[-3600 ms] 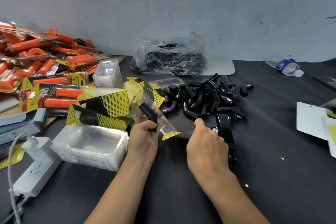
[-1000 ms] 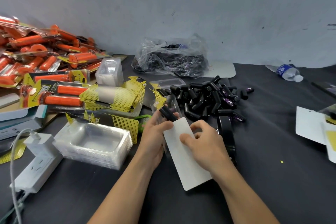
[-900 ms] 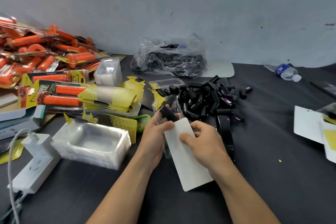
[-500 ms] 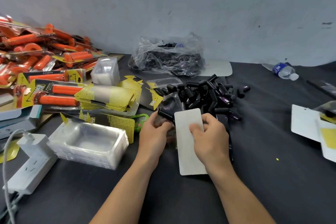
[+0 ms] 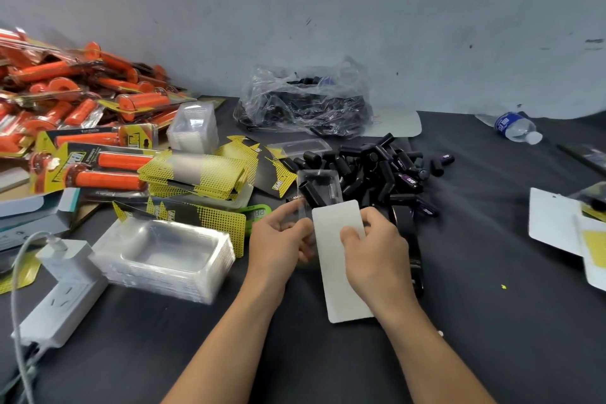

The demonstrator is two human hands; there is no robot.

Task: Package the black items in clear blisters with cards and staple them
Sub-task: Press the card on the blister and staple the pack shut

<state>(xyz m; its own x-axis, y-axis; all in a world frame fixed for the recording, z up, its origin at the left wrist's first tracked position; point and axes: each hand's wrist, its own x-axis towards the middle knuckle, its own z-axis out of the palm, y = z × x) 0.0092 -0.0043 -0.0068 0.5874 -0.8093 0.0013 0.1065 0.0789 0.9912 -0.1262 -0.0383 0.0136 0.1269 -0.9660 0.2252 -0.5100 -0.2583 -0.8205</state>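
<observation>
My left hand (image 5: pixel 282 241) grips the near end of a clear blister (image 5: pixel 319 188) with a black cylinder (image 5: pixel 311 194) lying in it. My right hand (image 5: pixel 373 251) pinches a card (image 5: pixel 341 272), white back up, whose far end overlaps the blister. Behind them lies a pile of loose black items (image 5: pixel 377 170). A black stapler (image 5: pixel 406 233) lies just right of my right hand, partly hidden by it. A stack of empty blisters (image 5: pixel 164 259) sits to the left, with yellow-black cards (image 5: pixel 196 174) beyond it.
Packaged orange grips (image 5: pixel 82 128) heap at far left. A plastic bag of black parts (image 5: pixel 305 102) sits by the wall. A white power strip (image 5: pixel 59 298) with cable is front left. A water bottle (image 5: pixel 515 126) and white cards (image 5: pixel 557 223) lie to the right.
I turned the card white side up and brought it against the blister holding the black item. Over the last second the card straightened and slid further under the blister.
</observation>
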